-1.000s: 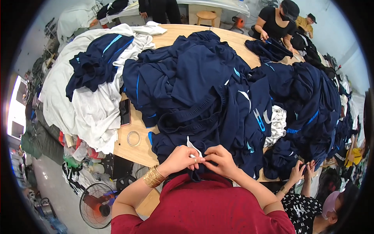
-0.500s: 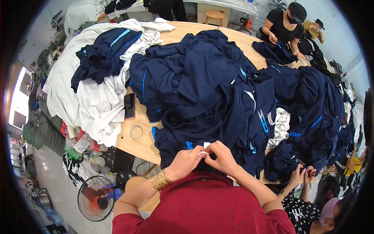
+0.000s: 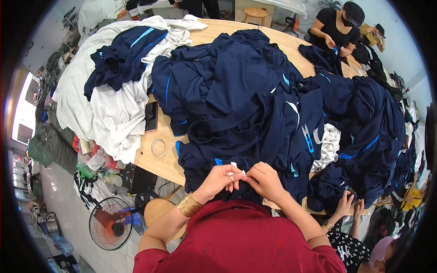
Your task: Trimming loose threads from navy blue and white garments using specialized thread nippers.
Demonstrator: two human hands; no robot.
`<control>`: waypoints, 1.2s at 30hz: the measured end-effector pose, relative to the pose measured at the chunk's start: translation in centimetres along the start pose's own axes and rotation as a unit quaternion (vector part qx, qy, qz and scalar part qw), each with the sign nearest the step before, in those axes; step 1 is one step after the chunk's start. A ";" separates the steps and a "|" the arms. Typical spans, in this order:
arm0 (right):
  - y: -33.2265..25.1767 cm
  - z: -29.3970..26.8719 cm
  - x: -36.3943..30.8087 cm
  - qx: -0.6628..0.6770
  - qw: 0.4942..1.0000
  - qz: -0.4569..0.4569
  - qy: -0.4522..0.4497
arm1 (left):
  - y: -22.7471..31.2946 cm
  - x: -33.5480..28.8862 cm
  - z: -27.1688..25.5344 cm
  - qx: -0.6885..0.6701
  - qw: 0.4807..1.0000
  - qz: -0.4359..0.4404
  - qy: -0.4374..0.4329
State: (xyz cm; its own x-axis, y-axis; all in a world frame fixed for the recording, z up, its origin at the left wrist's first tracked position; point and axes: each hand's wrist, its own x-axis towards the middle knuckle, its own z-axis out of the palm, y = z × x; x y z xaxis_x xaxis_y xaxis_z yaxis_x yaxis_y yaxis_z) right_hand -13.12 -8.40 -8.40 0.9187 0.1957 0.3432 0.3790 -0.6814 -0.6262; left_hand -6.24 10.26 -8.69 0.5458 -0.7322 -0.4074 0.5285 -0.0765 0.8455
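Close to my body, at the near edge of the table, both hands are pinched together over a navy garment [image 3: 193,166]. My left hand [image 3: 218,179] is closed on a small white strip [image 3: 243,173], which seems to be cloth. Pressed against the other end of that strip are the closed fingertips of my right hand [image 3: 266,183]. A bright blue patch [image 3: 218,162] shows on the garment just beyond my left fingers. Blue-handled thread snips [image 3: 309,142] lie on the navy pile [image 3: 236,73], up and right of my right hand.
White cloth [image 3: 118,113] covers the table's left side, with a folded navy garment [image 3: 119,68] on top. A phone [image 3: 151,117] and a clear tape roll [image 3: 159,147] lie nearby. A fan [image 3: 111,224] stands lower left. Co-workers handle garments at the far right and near right.
My hands have shifted slightly, and my right fingers have straightened a little beside the white strip. The whole view has tilted a bit. The far co-worker has lifted the navy garment.
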 end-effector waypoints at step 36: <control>-21.1 -12.4 12.3 0.429 0.893 -0.134 0.002 | 1.8 3.7 -16.8 0.586 0.761 0.238 0.141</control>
State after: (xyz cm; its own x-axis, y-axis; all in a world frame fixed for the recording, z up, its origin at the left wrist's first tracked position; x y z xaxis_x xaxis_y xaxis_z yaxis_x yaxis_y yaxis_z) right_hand -11.16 -0.39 17.72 0.7827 0.2672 0.5621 0.5323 0.1807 -0.8270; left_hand 7.67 18.77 -14.45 0.6993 -0.7040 0.1242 -0.6268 -0.5204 0.5799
